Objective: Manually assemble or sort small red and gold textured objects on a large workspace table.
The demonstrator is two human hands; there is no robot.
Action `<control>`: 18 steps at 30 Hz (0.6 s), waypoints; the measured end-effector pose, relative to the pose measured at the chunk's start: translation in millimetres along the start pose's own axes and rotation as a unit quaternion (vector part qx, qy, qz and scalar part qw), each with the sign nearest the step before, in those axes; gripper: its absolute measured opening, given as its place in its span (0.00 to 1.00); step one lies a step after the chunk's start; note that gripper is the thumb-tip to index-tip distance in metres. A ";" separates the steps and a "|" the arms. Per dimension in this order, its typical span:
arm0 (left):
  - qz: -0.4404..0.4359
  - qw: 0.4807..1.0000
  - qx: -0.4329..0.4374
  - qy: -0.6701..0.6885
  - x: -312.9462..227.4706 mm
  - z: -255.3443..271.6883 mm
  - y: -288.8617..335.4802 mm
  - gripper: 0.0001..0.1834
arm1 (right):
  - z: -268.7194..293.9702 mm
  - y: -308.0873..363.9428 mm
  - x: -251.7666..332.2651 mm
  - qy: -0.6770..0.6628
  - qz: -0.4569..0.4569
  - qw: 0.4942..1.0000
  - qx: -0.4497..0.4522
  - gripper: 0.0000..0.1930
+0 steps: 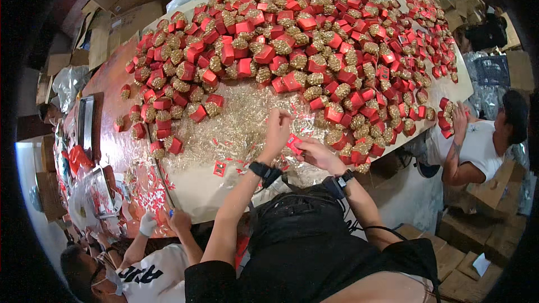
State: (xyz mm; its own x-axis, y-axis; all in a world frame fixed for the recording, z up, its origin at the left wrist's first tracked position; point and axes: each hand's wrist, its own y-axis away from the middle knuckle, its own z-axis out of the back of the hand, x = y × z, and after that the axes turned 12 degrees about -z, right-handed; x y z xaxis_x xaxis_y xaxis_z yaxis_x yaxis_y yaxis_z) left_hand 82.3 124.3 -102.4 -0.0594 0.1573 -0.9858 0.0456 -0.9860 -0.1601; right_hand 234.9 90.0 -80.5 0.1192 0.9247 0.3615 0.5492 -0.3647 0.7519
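Note:
My right hand grips a small flat red packet between thumb and fingers. Up and to its left, my left hand is closed with its fingers bent together; whatever is in them, if anything, is hidden. Both hands hover over gold shreds strewn on the table. Beyond them spreads a large heap of small red boxes topped with gold clusters. A flat red card lies on the table left of my left forearm.
At the lower left a co-worker's gloved hand is at the table near a long thin rod and red scraps. Another person handles red boxes at the right edge. Cardboard boxes stand at the lower right.

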 end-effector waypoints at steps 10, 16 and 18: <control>-0.066 0.892 0.152 -0.421 5.9 -30.3 -104.6 0.27 | 37.3 11.6 14.3 -0.075 0.202 0.976 0.006 0.05; -0.119 0.758 0.228 -0.599 50.9 -31.8 -142.6 0.39 | 53.0 13.6 19.2 0.234 0.387 0.861 -0.232 0.08; -0.119 0.748 0.238 -0.607 60.8 -32.9 -138.8 0.39 | 54.0 17.2 21.5 0.233 0.339 0.871 -0.269 0.08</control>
State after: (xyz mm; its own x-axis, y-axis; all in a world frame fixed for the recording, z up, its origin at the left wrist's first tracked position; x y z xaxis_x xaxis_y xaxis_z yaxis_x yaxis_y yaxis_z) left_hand 105.2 272.5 -141.8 -0.8854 0.4511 -0.1120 -0.4538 -0.8911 -0.0010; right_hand 291.5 109.5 -89.6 -0.1529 0.3782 0.9130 0.0020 -0.9237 0.3830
